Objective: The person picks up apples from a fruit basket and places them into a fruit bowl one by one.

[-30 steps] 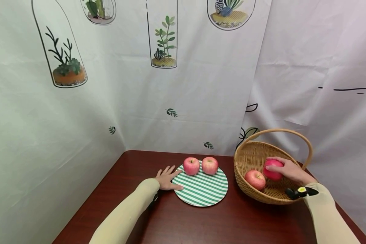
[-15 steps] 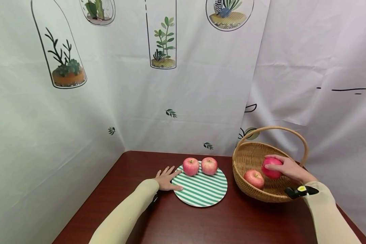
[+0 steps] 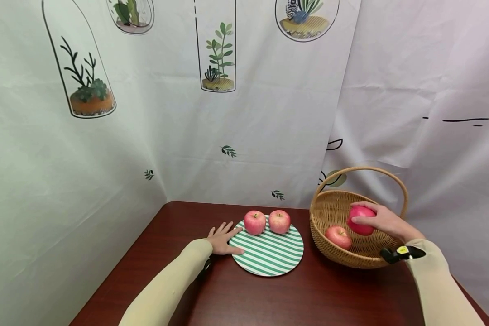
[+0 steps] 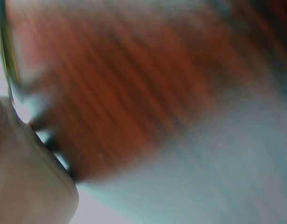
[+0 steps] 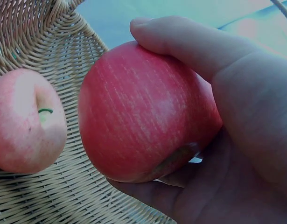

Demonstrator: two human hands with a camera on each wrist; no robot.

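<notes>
My right hand (image 3: 385, 222) grips a deep red apple (image 5: 143, 112) between thumb and fingers, over the wicker basket (image 3: 342, 259). Beside it, a paler pink apple (image 3: 338, 237) lies inside the basket; the right wrist view shows its stem. At the left rim of a round green-and-white striped plate (image 3: 269, 253), my left hand (image 3: 220, 239) rests with fingers spread, thumb and forefinger over the edge. Two apples sit side by side at the plate's back, a left one (image 3: 254, 222) and a right one (image 3: 279, 221).
A dark red-brown wooden table (image 3: 244, 299) bears everything. The basket's tall arched handle (image 3: 364, 168) rises behind the right hand. A pale curtain (image 3: 244, 122) printed with plants hangs along the back and sides. Mostly blurred tabletop fills the left wrist view.
My right hand has lifted the red apple slightly up and to the left. The basket has shifted and tipped a little leftward. My left hand and the plate stay put.
</notes>
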